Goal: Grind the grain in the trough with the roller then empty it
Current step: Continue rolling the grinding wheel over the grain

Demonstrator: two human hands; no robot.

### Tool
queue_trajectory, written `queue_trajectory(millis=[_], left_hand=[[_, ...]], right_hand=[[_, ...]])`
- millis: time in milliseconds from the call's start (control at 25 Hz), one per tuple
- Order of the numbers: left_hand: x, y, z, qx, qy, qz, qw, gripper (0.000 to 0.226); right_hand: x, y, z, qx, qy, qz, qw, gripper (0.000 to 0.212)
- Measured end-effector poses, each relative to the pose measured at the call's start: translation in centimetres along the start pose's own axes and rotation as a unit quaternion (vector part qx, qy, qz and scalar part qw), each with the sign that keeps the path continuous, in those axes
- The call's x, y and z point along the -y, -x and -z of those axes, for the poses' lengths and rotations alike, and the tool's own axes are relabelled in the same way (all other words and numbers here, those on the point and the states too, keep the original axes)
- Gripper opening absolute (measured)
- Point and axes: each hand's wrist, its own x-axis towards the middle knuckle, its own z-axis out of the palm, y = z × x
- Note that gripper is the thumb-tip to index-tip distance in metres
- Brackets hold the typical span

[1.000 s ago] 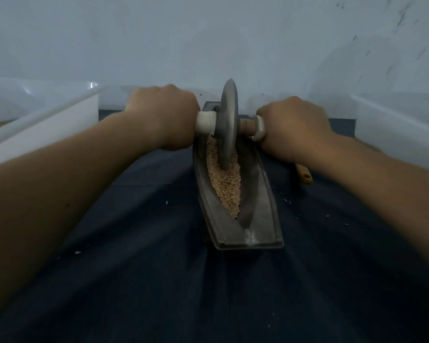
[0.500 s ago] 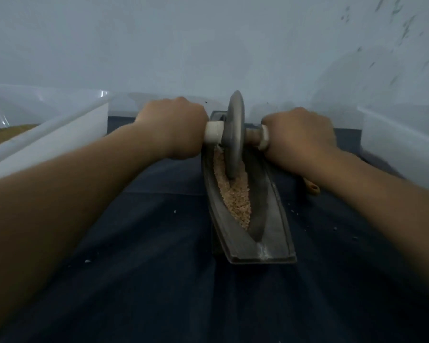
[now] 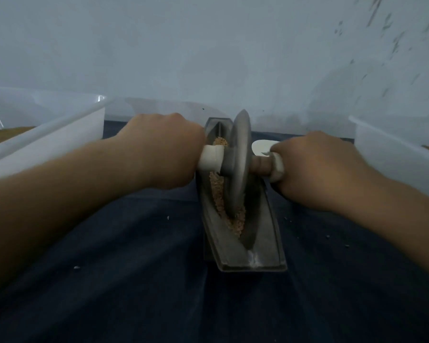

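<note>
- We hold the roller (image 3: 238, 164) by its axle, one fist on each side of the disc; our left hand (image 3: 164, 147) is curled fully round the white handle on the left, and our right hand (image 3: 315, 169) is wrapped the same way round the right one; no finger is near the disc's rim.
- The disc stands on edge in the groove of the trough (image 3: 265, 243), about midway along it and leaning slightly; the grain (image 3: 218, 196) lies in the groove beneath and to the left of the disc, with a little at the far end.
- The roller looks like solid metal, so we judge it heavy and stiff; its thin rim will want to tip, so both handles need even pressure.
- The trough looks just as rigid and weighty; to empty it we would take it by its long sides; the grain is loose and will spill over the low walls if jolted.
- The trough runs away from us on a dark cloth (image 3: 134, 268), its far end close to the wall.
- A left bin (image 3: 47, 142) stands near our left forearm and a right bin (image 3: 394, 154) just beyond our right hand; a white object (image 3: 260, 144) lies behind that hand, and we cannot tell what it is; the widest room is on the cloth nearer to us.
</note>
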Motion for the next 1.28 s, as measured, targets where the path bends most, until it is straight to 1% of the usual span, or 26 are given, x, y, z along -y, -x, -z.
queue_trajectory(millis=[40,120,200,280,320,400,480,520,600,680,760,840,960,1000,1040,1120,1160,1200,1280], left_hand=[[-0.1,-1.4,-0.4,0.022,0.001,0.027,0.999,0.015],[-0.3,-3.8,-0.9,0.035,0.003,0.065,0.997,0.02],[-0.3,-4.9,-1.0,0.027,-0.003,0.079,0.997,0.022],[-0.4,-4.2,-0.7,0.023,-0.002,0.065,0.998,0.02],[-0.3,-3.2,-0.5,0.03,0.011,0.048,0.998,0.018],[0.4,-0.5,0.0,0.053,0.041,0.004,0.998,0.013],[0.9,1.4,0.8,0.067,0.042,-0.027,0.997,0.025],[0.9,1.8,0.9,0.067,0.033,-0.027,0.997,0.029],[0.5,1.3,0.3,0.068,0.032,-0.001,0.997,0.023],[0.2,-0.9,-0.6,0.068,0.038,0.033,0.996,0.014],[0.3,-3.5,-1.1,0.066,0.033,0.055,0.996,0.018],[0.5,-5.1,-1.2,0.065,0.034,0.067,0.995,0.024],[0.3,-3.8,-0.6,0.075,0.039,0.048,0.995,0.022],[0.3,-2.5,-0.3,0.077,0.04,0.031,0.996,0.018],[0.5,-1.0,0.0,0.075,0.043,0.015,0.996,0.015],[0.8,1.4,0.6,0.052,0.047,-0.012,0.997,0.017],[0.7,1.8,0.7,0.031,0.038,-0.02,0.999,0.019],[0.5,1.6,1.0,0.018,0.022,-0.02,0.999,0.02],[0.0,-0.1,0.3,0.024,0.01,-0.002,1.0,0.018]], right_hand=[[0.2,-1.8,-0.7,0.021,0.004,-0.024,0.999,0.017],[0.5,-5.3,-1.8,0.043,-0.022,-0.051,0.998,0.016],[0.7,-6.9,-2.1,0.058,-0.047,-0.061,0.995,0.012],[0.6,-6.0,-1.9,0.06,-0.036,-0.054,0.996,0.012],[0.4,-4.9,-1.6,0.048,-0.024,-0.039,0.998,0.017],[-0.1,-1.9,-0.7,-0.015,0.014,0.008,1.0,0.022],[-0.6,0.6,0.6,-0.085,0.045,0.044,0.994,0.027],[-0.6,0.9,1.2,-0.092,0.047,0.052,0.993,0.029],[-0.2,0.5,1.0,-0.036,0.039,0.032,0.998,0.026],[0.2,-2.2,-0.3,0.037,0.023,-0.008,0.999,0.015],[0.4,-5.6,-1.6,0.083,-0.01,-0.039,0.996,0.006],[0.5,-7.7,-1.6,0.102,-0.029,-0.048,0.993,0.006],[0.3,-6.2,-0.8,0.111,-0.035,-0.036,0.993,0.012],[0.1,-4.6,-0.5,0.095,-0.03,-0.023,0.995,0.015],[0.1,-2.8,-0.1,0.052,-0.012,0.0,0.999,0.017],[0.0,0.5,0.9,-0.037,0.024,0.037,0.998,0.021],[-0.1,1.1,1.2,-0.063,0.034,0.038,0.997,0.023],[-0.1,1.1,1.2,-0.054,0.033,0.03,0.998,0.024],[0.1,-0.4,-0.2,-0.009,0.019,-0.016,1.0,0.02]])
